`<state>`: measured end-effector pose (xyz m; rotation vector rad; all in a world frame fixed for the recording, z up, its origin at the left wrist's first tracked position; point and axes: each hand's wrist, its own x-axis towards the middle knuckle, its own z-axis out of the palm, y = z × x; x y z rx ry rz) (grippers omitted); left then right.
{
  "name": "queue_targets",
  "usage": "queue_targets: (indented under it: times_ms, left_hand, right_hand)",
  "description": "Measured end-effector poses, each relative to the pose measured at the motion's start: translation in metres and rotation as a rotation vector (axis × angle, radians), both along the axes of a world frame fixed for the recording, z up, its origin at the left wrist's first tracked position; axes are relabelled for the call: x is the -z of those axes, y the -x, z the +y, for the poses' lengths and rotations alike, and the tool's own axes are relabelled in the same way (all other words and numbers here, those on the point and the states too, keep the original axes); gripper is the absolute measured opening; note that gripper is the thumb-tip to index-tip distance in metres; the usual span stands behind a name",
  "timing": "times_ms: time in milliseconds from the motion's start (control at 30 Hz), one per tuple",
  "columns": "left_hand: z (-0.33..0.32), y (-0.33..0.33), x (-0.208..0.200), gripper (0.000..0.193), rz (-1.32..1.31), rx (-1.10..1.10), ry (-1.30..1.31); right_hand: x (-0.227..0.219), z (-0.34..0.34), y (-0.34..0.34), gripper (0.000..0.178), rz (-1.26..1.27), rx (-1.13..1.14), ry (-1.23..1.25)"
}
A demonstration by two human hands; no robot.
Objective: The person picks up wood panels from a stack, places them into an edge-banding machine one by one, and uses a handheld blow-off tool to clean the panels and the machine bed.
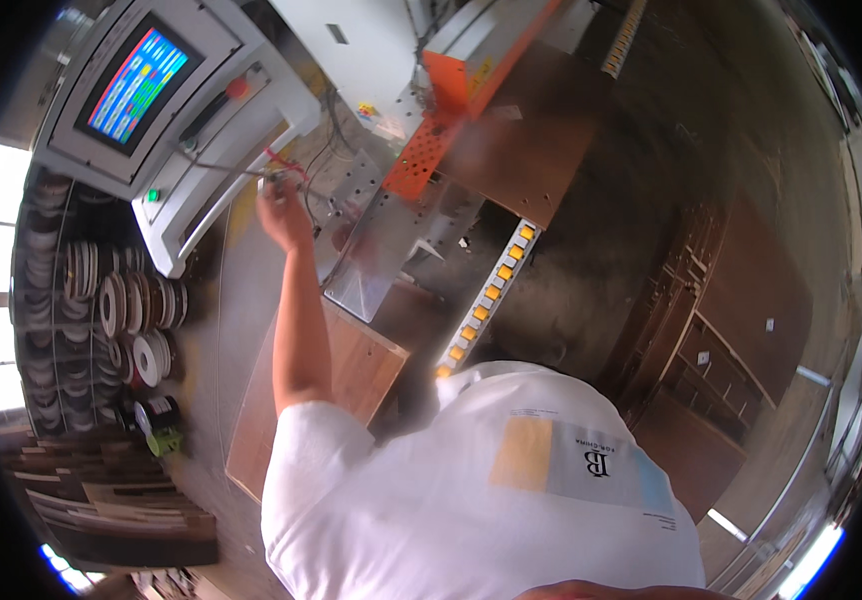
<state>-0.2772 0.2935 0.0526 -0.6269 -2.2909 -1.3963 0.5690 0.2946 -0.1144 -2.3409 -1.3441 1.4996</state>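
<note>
My left arm reaches forward, and my left hand point(286, 212) is beside the front of the machine, below its control panel point(139, 85). The fingers look closed round a small item with red and dark parts. Blur hides what it is. Thin cables and a red cord run close by. A brown board point(521, 140) lies across the machine bed, under an orange perforated guard point(426, 150). My right hand is out of view; only a strip of skin shows at the lower edge.
A roller rail with yellow rollers point(492, 292) runs toward my body. Left of me stand a wooden box point(341, 365) and a rack of edging rolls point(156, 358). Stacked dark panels point(751, 310) lie on the right. Wood strips point(111, 490) are piled at lower left.
</note>
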Motion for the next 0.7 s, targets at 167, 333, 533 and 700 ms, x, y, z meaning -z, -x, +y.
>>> queue_targets:
  times_ms: [167, 333, 533, 700]
  left_hand:
    - [0.023, -0.076, -0.114, 0.023, -0.034, 0.511, -0.346]
    - [0.054, -0.151, -0.086, 0.032, 0.146, 0.692, 0.328]
    - [0.068, -0.368, 0.005, 0.044, 0.337, 1.257, 1.474]
    - [0.062, -0.514, 0.032, 0.046, 0.123, 1.471, 1.62]
  right_hand:
    - [-0.003, -0.01, 0.021, 0.021, 0.292, 0.234, 0.043]
    - [0.011, 0.047, 0.022, 0.019, 0.521, 0.343, -0.06]
    - [-0.063, 0.081, -0.012, 0.039, 0.721, 0.742, -0.412]
    - [-0.038, 0.02, -0.086, 0.036, 0.624, 0.989, -0.424]
